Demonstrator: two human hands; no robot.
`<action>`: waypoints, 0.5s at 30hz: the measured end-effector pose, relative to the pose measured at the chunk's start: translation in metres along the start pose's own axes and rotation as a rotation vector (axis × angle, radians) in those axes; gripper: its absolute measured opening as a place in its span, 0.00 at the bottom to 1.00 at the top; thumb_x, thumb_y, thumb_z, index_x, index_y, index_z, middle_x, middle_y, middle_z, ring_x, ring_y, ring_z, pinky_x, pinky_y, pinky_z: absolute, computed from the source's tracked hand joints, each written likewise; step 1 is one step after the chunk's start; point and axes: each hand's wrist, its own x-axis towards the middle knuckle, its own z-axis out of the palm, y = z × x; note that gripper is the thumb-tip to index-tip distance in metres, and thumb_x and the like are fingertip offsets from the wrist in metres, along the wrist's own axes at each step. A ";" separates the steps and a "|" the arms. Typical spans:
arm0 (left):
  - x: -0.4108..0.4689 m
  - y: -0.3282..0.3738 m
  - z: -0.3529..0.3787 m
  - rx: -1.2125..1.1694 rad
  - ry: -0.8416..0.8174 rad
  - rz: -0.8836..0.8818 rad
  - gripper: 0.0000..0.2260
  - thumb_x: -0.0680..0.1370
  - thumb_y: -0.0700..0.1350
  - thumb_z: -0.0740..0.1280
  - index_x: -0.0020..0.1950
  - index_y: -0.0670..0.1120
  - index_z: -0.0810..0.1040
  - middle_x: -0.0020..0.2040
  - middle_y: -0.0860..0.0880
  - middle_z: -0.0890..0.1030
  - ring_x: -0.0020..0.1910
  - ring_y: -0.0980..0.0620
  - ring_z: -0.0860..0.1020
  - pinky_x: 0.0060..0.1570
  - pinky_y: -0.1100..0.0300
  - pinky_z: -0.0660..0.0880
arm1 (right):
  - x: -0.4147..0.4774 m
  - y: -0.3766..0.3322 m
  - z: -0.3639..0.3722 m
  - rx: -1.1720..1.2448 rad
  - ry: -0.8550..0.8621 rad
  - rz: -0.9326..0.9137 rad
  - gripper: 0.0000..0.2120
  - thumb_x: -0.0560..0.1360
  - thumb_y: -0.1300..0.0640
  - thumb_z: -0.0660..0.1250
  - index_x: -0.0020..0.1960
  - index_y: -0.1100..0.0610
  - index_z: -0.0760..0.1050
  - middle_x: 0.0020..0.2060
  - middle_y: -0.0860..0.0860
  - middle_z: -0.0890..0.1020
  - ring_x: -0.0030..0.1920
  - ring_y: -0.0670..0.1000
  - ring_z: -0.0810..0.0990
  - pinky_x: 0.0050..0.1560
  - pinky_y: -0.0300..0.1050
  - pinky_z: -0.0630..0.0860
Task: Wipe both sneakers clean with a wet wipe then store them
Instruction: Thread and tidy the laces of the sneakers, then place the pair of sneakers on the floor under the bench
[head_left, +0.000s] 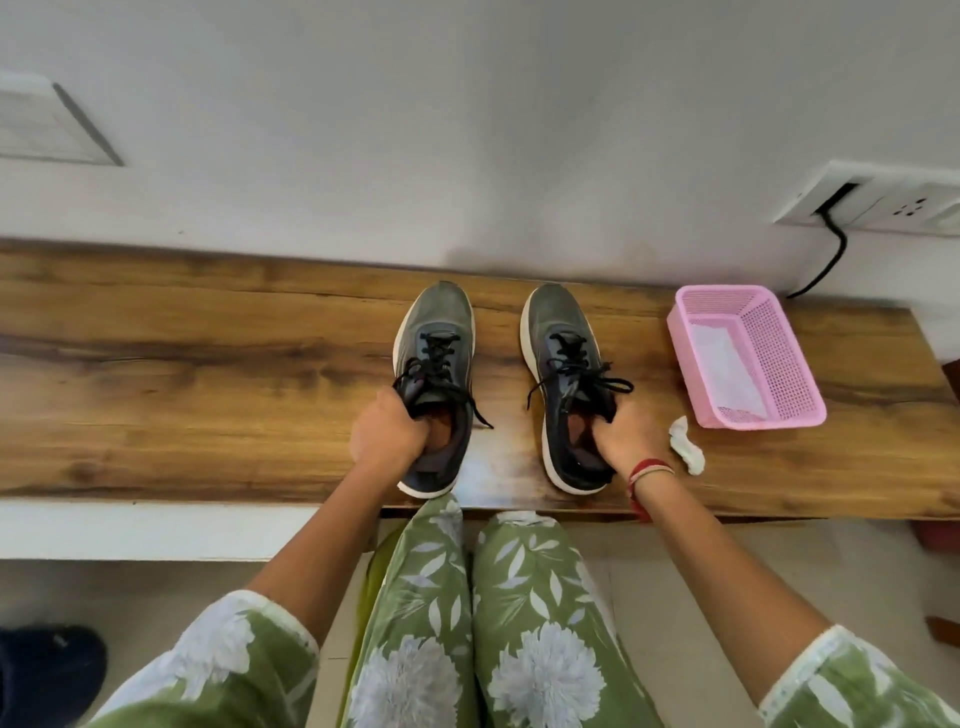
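Observation:
Two grey sneakers with black laces and white soles stand side by side on a wooden shelf (208, 374), toes toward the wall. My left hand (387, 434) grips the collar of the left sneaker (439, 332), fingers inside its opening. My right hand (626, 434) grips the collar of the right sneaker (558, 322) the same way. A crumpled white wet wipe (685, 446) lies on the shelf just right of my right hand, apart from it.
A pink mesh basket (779, 353) with a white sheet inside stands on the shelf to the right. A wall socket (883, 200) with a black cable is behind it. A dark shoe (49, 670) lies on the floor at lower left.

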 end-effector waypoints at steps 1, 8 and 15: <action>0.004 -0.001 0.003 0.011 0.019 0.017 0.14 0.75 0.45 0.65 0.57 0.40 0.71 0.49 0.41 0.79 0.47 0.39 0.78 0.40 0.54 0.73 | 0.000 -0.001 0.002 -0.023 0.007 -0.008 0.11 0.75 0.61 0.62 0.56 0.60 0.76 0.52 0.60 0.81 0.53 0.61 0.78 0.53 0.50 0.74; 0.009 -0.004 0.014 0.066 0.085 0.093 0.10 0.76 0.41 0.61 0.56 0.40 0.72 0.50 0.39 0.79 0.49 0.36 0.77 0.41 0.54 0.70 | -0.011 -0.011 0.027 -0.085 0.042 -0.066 0.12 0.76 0.60 0.61 0.57 0.60 0.75 0.52 0.60 0.80 0.54 0.62 0.76 0.51 0.48 0.71; 0.005 -0.009 0.020 0.081 0.087 0.128 0.09 0.76 0.43 0.62 0.55 0.41 0.72 0.49 0.40 0.79 0.48 0.37 0.77 0.42 0.52 0.73 | -0.012 -0.019 0.043 -0.033 0.015 -0.111 0.13 0.76 0.53 0.62 0.58 0.57 0.76 0.51 0.57 0.81 0.54 0.61 0.77 0.49 0.47 0.71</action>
